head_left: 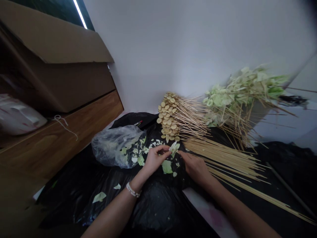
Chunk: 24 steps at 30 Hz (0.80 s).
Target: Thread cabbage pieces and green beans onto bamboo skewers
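Dim, flat indoor light throughout, with one bright strip of ceiling light (pixel 80 14) glaring near the top edge. Pale, washed-out glow on the white wall (pixel 188 49). Deep shadow under the cardboard box (pixel 56 43) and across the black plastic sheet (pixel 158 211). Small glints on the clear plastic bag (pixel 119 147). Slight softness on the left hand (pixel 155 160), right hand (pixel 195 168) and pale leaf (pixel 174 147). Strong fisheye bending and dark blur toward the corners.

Two hands (pixel 155 160) (pixel 195 168), one plastic bag (pixel 119 147)
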Each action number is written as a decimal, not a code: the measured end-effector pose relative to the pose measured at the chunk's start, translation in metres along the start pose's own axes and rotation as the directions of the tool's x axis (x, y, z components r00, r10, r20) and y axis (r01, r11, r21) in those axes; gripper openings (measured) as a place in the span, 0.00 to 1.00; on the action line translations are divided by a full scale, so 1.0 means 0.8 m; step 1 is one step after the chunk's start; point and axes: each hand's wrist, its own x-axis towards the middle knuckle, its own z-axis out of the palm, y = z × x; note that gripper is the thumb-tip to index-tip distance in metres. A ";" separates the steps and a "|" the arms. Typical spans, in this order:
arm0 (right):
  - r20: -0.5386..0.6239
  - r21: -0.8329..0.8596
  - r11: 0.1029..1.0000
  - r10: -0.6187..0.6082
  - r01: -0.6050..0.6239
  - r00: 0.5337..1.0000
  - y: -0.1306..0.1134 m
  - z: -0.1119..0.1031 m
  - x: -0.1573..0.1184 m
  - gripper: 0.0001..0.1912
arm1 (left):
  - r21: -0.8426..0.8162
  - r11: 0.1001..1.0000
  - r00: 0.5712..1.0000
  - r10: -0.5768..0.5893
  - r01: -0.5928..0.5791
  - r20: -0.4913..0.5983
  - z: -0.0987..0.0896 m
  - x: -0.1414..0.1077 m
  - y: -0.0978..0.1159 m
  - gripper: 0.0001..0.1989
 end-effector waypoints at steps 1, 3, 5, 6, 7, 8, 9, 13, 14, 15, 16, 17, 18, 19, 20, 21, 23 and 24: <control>-0.009 -0.005 1.000 0.010 -0.011 1.000 0.001 -0.002 0.001 0.21 | 0.015 1.000 1.000 -0.003 0.002 0.007 -0.003 0.001 0.001 0.12; -0.030 -0.016 1.000 0.023 -0.023 0.999 0.004 -0.005 0.002 0.20 | 0.108 0.994 0.998 0.007 -0.014 0.065 -0.011 0.003 0.004 0.13; -0.052 -0.027 0.999 0.030 -0.032 0.998 0.007 -0.006 0.002 0.21 | 0.255 0.963 0.983 0.040 -0.086 0.181 -0.020 0.005 0.005 0.13; -0.059 -0.034 0.999 0.033 -0.035 0.998 0.009 -0.006 0.002 0.21 | 0.327 0.934 0.967 0.060 -0.142 0.247 -0.024 0.005 0.006 0.13; -0.061 -0.042 0.998 0.037 -0.040 0.997 0.010 -0.006 0.003 0.21 | 0.387 0.901 0.949 0.075 -0.197 0.307 -0.027 0.005 0.007 0.14; -0.061 -0.050 0.998 0.039 -0.042 0.997 0.010 -0.006 0.003 0.21 | 0.432 0.869 0.931 0.084 -0.243 0.354 -0.029 0.005 0.008 0.14; -0.059 -0.057 0.998 0.038 -0.042 0.998 0.010 -0.005 0.002 0.21 | 0.462 0.844 0.918 0.087 -0.275 0.387 -0.030 0.004 0.009 0.15; -0.057 -0.070 0.997 0.022 -0.026 0.998 0.009 -0.003 0.002 0.22 | 0.471 0.824 0.886 0.076 -0.314 0.458 -0.027 0.002 0.011 0.11; -0.058 -0.072 0.997 0.020 -0.024 0.998 0.009 -0.003 0.002 0.22 | 0.462 0.828 0.880 0.078 -0.319 0.468 -0.026 0.002 0.012 0.10; -0.061 -0.075 0.997 0.019 -0.024 0.998 0.009 -0.003 0.002 0.22 | 0.455 0.830 0.877 0.080 -0.321 0.473 -0.025 0.001 0.012 0.10; -0.064 -0.078 0.997 0.021 -0.026 0.998 0.009 -0.002 0.002 0.22 | 0.450 0.832 0.875 0.082 -0.324 0.477 -0.024 0.001 0.013 0.11; -0.067 -0.080 0.996 0.023 -0.028 0.998 0.009 -0.002 0.002 0.23 | 0.446 0.833 0.872 0.085 -0.328 0.482 -0.025 0.001 0.013 0.13; -0.069 -0.081 0.996 0.022 -0.028 0.997 0.009 -0.003 0.002 0.23 | 0.441 0.834 0.869 0.088 -0.332 0.487 -0.026 0.001 0.014 0.16; -0.071 -0.081 0.996 0.021 -0.026 0.997 0.009 -0.003 0.002 0.23 | 0.434 0.835 0.863 0.091 -0.337 0.496 -0.028 0.001 0.015 0.18; -0.071 -0.078 0.997 0.020 -0.025 0.997 0.009 -0.004 0.002 0.22 | 0.422 0.839 0.855 0.093 -0.343 0.510 -0.031 0.001 0.016 0.18; -0.069 -0.074 0.997 0.021 -0.026 0.997 0.009 -0.004 0.002 0.22 | 0.409 0.844 0.845 0.093 -0.348 0.527 -0.034 0.002 0.018 0.18; -0.060 -0.065 0.998 0.022 -0.026 0.998 0.008 -0.004 0.002 0.21 | 0.382 0.855 0.823 0.087 -0.350 0.561 -0.040 0.003 0.020 0.21; -0.057 -0.062 0.998 0.024 -0.027 0.998 0.008 -0.004 0.002 0.21 | 0.370 0.860 0.811 0.084 -0.353 0.580 -0.043 0.004 0.021 0.23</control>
